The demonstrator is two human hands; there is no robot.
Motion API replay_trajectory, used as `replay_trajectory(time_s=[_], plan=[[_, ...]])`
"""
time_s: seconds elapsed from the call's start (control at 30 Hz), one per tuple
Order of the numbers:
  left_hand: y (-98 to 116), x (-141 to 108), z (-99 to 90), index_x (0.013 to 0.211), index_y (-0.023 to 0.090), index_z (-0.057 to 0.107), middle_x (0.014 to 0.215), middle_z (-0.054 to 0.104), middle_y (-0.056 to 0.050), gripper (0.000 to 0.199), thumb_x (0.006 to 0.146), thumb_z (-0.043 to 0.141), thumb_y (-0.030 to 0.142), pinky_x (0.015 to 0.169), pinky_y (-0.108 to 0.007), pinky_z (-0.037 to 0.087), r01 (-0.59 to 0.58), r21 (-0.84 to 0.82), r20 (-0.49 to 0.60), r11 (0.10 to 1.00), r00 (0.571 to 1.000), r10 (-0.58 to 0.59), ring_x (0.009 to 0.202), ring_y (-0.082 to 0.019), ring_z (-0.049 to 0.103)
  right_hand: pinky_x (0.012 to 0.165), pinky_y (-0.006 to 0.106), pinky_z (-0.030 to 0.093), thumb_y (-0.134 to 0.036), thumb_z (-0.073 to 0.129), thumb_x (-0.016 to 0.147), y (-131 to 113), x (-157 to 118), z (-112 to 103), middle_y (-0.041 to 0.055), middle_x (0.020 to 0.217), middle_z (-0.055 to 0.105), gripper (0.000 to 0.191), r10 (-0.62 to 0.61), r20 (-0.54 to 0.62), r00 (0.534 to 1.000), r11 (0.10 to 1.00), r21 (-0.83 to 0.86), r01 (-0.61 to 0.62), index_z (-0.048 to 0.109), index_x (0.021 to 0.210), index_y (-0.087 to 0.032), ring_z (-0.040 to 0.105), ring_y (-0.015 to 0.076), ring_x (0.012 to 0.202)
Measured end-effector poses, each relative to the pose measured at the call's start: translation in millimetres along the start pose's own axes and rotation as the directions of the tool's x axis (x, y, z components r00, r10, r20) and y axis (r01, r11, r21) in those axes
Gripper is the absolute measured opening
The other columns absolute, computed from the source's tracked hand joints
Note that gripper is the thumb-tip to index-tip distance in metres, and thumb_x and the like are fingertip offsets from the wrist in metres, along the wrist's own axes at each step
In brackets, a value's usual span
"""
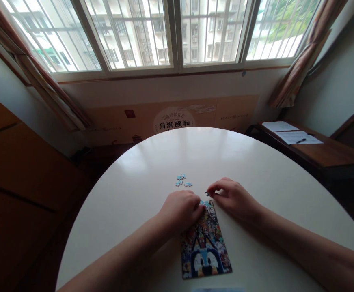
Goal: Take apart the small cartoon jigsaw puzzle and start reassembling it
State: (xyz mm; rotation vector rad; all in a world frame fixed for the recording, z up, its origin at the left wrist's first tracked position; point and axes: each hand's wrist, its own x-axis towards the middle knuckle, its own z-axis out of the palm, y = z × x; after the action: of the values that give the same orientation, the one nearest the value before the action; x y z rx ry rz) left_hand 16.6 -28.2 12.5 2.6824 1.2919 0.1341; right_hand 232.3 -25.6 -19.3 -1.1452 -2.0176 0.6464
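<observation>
A colourful jigsaw puzzle [206, 239] lies on the white round table, with a blue cartoon dog's face at its near end and a crowded pattern above. My left hand [181, 209] is closed at the puzzle's far left corner, thumb and curled fingers against it. Its fingertips are partly hidden. Just beyond the far right corner, my right hand [233, 197] pinches a small puzzle piece [207, 194] between thumb and forefinger, apart from the puzzle. Several loose light-blue pieces [188, 184] lie on the table beyond my left hand.
The white round table [128, 202] curves away toward the window wall. On the right stands a brown wooden desk [338, 150] with papers [306, 138] and a pen [301, 141]. A pale-blue edge [218, 289] of something shows at the bottom of the view.
</observation>
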Motion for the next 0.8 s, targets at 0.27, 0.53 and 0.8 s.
replay_trajectory(time_s=[0.27,0.53,0.8], plan=[[-4.5,-4.1,-13.5,0.070,0.019,0.064,0.075,0.067,-0.005,0.028,0.092,0.058,0.035,0.061,-0.030,0.043,-0.044,0.022,0.039,0.999,0.998,0.043,0.068,-0.019,0.060,0.086,0.042,0.047,-0.033,0.057,0.098,8.3,1.9,-15.1,0.0076,0.093,0.071,0.022,-0.095,0.071,0.993,0.964,-0.244,0.110,0.072,0.087,-0.021,0.061,0.0228,0.091],[-17.8,-14.0,-37.6,0.063,0.020,0.066,0.067,0.068,-0.005,0.030,0.089,0.061,0.034,0.056,-0.029,0.040,-0.022,0.111,0.186,0.994,0.983,0.001,0.058,-0.017,0.055,0.110,0.055,0.035,-0.036,0.047,0.103,5.4,-0.4,-6.7,0.0100,0.139,0.063,0.037,-0.145,0.279,0.949,0.909,-0.342,0.240,0.063,0.133,-0.022,0.052,0.0300,0.130],[-14.2,-17.2,-44.4,0.073,0.018,0.074,0.069,0.070,-0.008,0.037,0.092,0.051,0.039,0.059,-0.028,0.044,0.042,0.138,0.320,0.990,0.944,-0.085,0.057,-0.017,0.056,0.118,0.054,0.031,-0.043,0.035,0.106,15.9,-2.9,-2.3,0.0087,0.152,0.051,0.046,-0.083,0.288,0.954,0.898,-0.393,0.197,0.059,0.140,-0.022,0.038,0.0305,0.146]])
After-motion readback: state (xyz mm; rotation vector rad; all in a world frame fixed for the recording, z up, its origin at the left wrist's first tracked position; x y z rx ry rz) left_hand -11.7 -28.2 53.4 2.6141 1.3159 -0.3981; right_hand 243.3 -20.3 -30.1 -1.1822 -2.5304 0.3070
